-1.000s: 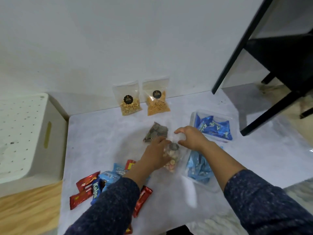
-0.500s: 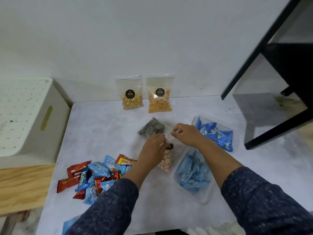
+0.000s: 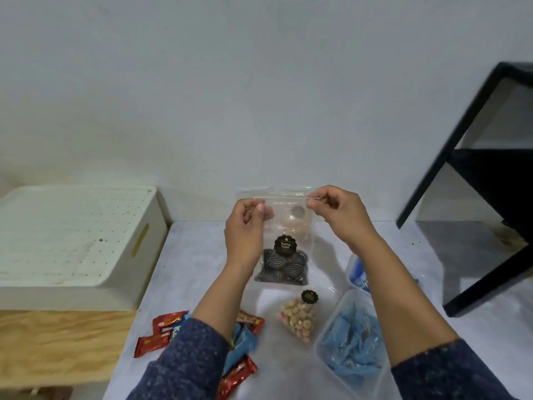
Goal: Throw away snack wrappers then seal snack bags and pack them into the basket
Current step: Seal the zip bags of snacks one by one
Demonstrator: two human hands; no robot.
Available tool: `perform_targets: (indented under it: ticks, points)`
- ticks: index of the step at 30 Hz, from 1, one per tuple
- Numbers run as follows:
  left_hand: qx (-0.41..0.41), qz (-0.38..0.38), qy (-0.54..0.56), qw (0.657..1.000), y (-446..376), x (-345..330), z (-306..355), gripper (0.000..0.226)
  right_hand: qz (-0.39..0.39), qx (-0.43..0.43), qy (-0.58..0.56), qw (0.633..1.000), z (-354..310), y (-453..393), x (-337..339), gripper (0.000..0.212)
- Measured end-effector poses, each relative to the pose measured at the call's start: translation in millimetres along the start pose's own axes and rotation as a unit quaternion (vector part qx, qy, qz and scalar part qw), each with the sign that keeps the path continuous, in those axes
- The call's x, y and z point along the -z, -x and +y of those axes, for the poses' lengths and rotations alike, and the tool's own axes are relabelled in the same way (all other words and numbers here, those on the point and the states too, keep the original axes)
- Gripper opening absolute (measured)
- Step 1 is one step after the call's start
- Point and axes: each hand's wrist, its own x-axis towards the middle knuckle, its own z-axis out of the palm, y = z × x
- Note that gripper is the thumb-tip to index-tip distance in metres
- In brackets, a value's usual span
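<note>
I hold a clear zip bag of dark striped snacks upright above the table, black round label facing me. My left hand pinches its top left corner. My right hand pinches the top right corner at the zip strip. Through the bag's clear upper part another snack bag at the wall shows faintly. A second clear bag of pale round snacks lies on the table below. Red and blue snack wrappers lie at the lower left, partly hidden by my left sleeve.
A white perforated basket stands upside down at the left on a wooden surface. Two clear tubs with blue wrapped snacks sit at the right. A black metal frame rises at the far right. The table is pale marble.
Both hands left the pale-snack bag on the table and lifted the dark-snack bag upright, each pinching a top corner. The view tilted up toward the wall.
</note>
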Motion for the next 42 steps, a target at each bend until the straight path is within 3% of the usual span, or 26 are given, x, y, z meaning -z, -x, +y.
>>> perform_targets:
  ticks: [5, 16, 20, 26, 32, 38, 42]
  points:
    - [-0.034, -0.012, 0.051, 0.998, -10, 29, 36, 0.017, 0.017, 0.06, -0.037, 0.997, -46, 5, -17, 0.019]
    - [-0.017, -0.032, 0.11, 0.993, -31, 81, 69, 0.009, 0.06, 0.108, -0.041, 0.992, -85, 9, -63, 0.021]
    - [-0.02, -0.034, 0.103, 0.994, -35, 85, 68, 0.014, 0.073, 0.104, -0.038, 0.991, -88, 13, -73, 0.02]
    - [-0.054, 0.012, 0.045, 0.997, -44, 88, 69, 0.018, 0.022, 0.071, -0.103, 0.992, -91, 19, -86, 0.01]
    - [-0.057, -0.062, 0.074, 0.994, -36, 91, 68, 0.014, 0.08, 0.077, -0.096, 0.989, -93, 18, -90, 0.018]
    - [-0.065, -0.05, 0.071, 0.994, -36, 96, 72, 0.019, 0.014, 0.065, -0.147, 0.987, -97, 22, -96, 0.01]
    - [-0.087, -0.037, 0.043, 0.995, -33, 96, 71, 0.026, 0.013, 0.074, -0.105, 0.992, -100, 23, -101, 0.01]
